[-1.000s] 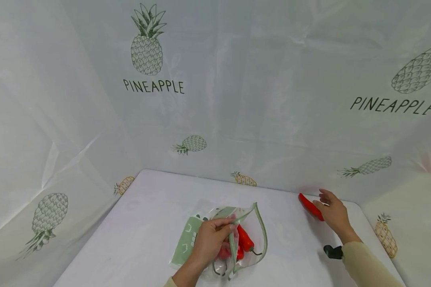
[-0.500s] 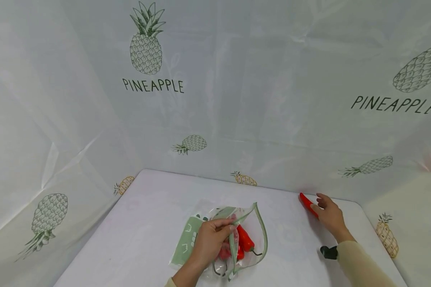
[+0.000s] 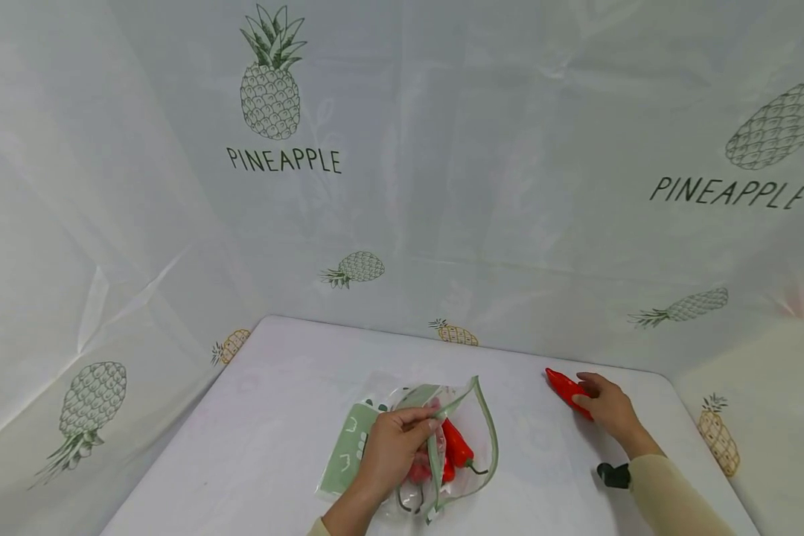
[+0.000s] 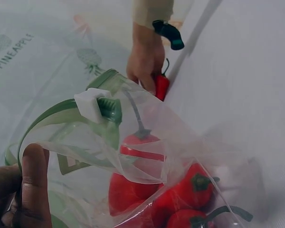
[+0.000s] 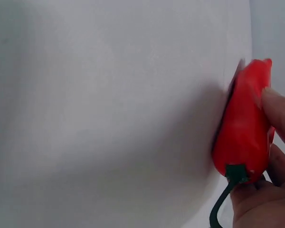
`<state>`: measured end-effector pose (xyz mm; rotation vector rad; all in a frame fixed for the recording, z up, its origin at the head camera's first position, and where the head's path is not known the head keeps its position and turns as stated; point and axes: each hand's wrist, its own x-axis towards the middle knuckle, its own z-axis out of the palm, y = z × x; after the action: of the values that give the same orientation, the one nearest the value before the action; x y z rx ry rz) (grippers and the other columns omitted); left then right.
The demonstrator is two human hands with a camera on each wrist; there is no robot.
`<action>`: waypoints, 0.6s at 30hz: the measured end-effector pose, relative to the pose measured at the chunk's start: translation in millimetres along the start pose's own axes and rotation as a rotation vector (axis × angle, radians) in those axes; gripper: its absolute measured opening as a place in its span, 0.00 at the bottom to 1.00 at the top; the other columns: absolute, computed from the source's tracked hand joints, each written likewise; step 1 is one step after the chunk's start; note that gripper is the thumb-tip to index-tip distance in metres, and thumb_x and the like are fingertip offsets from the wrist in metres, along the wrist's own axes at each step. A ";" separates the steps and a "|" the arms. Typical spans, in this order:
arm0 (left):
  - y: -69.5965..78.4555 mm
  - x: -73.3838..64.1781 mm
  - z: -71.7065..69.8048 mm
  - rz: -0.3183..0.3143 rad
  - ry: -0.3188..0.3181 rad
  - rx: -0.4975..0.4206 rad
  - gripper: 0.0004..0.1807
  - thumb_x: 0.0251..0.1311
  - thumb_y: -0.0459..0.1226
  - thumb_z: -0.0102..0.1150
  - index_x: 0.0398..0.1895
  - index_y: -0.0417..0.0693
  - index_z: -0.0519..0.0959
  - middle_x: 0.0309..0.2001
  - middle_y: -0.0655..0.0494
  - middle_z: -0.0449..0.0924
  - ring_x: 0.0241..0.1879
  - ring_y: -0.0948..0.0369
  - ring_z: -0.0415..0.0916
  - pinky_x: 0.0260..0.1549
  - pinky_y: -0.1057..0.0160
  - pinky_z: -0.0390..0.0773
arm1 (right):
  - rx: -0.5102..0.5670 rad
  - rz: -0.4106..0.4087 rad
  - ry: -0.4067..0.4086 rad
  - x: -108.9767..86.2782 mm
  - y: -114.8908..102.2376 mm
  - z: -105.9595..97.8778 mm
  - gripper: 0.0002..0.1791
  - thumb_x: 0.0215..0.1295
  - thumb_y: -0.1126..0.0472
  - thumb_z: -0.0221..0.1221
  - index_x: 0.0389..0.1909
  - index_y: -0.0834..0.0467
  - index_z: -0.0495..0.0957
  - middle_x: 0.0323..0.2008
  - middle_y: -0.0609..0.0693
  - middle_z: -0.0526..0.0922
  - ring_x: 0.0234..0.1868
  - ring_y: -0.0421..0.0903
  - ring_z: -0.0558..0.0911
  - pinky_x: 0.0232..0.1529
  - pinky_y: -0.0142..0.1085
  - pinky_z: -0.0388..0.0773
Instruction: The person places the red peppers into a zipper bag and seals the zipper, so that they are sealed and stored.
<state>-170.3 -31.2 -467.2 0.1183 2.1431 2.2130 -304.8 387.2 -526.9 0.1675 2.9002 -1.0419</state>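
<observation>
My left hand (image 3: 390, 450) pinches the green-edged opening of a clear zip bag (image 3: 492, 435) near the front middle of the table. The bag's mouth gapes to the right, and several red peppers (image 4: 133, 190) with dark green stems lie inside. A white zip slider (image 4: 89, 104) shows on its edge in the left wrist view. Over at the back right, my right hand (image 3: 610, 408) grips another red pepper (image 5: 244, 123), thumb on one side and fingers curled beneath. Its green stem points toward the bottom of the right wrist view.
A white table (image 3: 254, 447) bears everything. Pineapple-printed sheeting (image 3: 442, 186) hangs behind it and at both sides, close to the table's back edge. A black wrist-worn piece (image 3: 613, 474) juts from the right sleeve. The bag's green printed part (image 3: 345, 447) extends left of the left hand.
My right hand has come in to the red pepper, taken hold of it and shifted it slightly left. The left hand and the bag have stayed in place.
</observation>
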 end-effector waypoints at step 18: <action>2.4 -2.5 2.4 0.009 -0.011 -0.010 0.13 0.69 0.36 0.69 0.54 0.42 0.89 0.45 0.43 0.90 0.32 0.61 0.86 0.29 0.65 0.90 | -0.051 -0.069 -0.062 -19.8 -17.5 -4.0 0.40 0.71 0.58 0.67 0.76 0.70 0.60 0.64 0.75 0.72 0.60 0.70 0.74 0.52 0.56 0.88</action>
<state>-167.6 -29.1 -464.7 0.1390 2.1296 2.2227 -287.3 374.6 -510.9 0.0328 2.8925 -0.9632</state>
